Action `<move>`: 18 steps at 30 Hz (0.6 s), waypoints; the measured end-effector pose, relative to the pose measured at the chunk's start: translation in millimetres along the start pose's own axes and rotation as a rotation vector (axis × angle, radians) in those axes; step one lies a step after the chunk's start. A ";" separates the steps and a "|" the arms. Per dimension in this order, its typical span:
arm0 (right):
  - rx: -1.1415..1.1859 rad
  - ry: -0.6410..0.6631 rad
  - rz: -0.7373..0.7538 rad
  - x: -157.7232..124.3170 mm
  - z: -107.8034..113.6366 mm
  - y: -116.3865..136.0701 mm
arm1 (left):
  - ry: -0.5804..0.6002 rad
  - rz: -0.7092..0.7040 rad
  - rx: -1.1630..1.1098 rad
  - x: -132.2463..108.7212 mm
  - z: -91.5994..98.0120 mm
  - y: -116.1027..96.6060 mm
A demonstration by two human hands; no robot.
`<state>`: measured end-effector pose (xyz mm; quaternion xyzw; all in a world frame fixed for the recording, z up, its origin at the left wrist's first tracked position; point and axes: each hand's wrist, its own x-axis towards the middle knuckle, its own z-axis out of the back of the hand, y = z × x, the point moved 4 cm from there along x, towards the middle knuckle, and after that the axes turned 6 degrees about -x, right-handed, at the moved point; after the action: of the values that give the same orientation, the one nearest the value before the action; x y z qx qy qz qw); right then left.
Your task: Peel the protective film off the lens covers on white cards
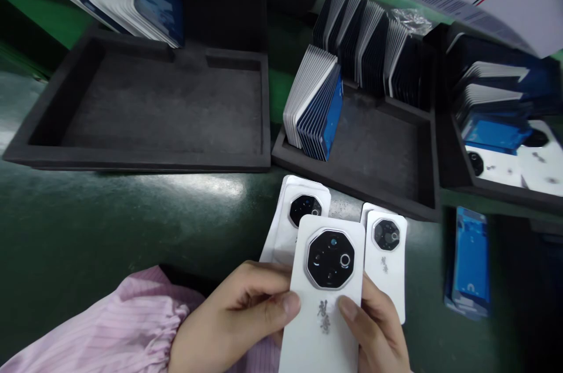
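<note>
A white phone back panel (323,341) with a dark octagonal camera area (331,260) and grey characters below it is held up close in front of me. My left hand (233,314) pinches its left edge, thumb on the face. On the right edge, my right hand (378,329) grips it the same way. Just behind lies a small pile of similar white panels (281,238), partly covered by the held one. More white panels (389,279) lie stacked beside my right hand, their lower part near my fingers.
Black trays (176,159) stand across the back of the green table (132,217). A middle tray (369,182) carries rows of upright panels (314,103). Blue-faced panels (470,261) lie at the right. Another tray (453,168) holds white and blue panels.
</note>
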<state>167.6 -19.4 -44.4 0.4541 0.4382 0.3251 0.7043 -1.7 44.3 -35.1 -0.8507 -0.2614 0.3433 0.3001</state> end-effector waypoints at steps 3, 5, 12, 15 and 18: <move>-0.015 0.004 0.037 1.4 -3.0 3.2 | 0.014 -0.031 -0.005 -0.7 1.5 -1.1; -0.025 0.059 0.044 4.3 -8.1 8.3 | 0.025 -0.048 -0.001 -1.7 2.1 -2.2; -0.024 0.033 -0.020 4.9 -6.0 11.3 | 0.026 -0.077 0.011 -2.6 0.9 -4.4; -0.029 0.065 0.009 4.9 -5.7 10.0 | 0.026 -0.084 0.003 -2.2 0.0 -5.3; -0.050 0.118 0.089 7.4 -8.6 12.7 | 0.044 -0.113 -0.004 -1.8 -1.1 -7.5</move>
<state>161.9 -5.2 -36.9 0.4354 0.4501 0.3930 0.6734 -3.8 47.9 -28.5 -0.8426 -0.3031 0.3066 0.3229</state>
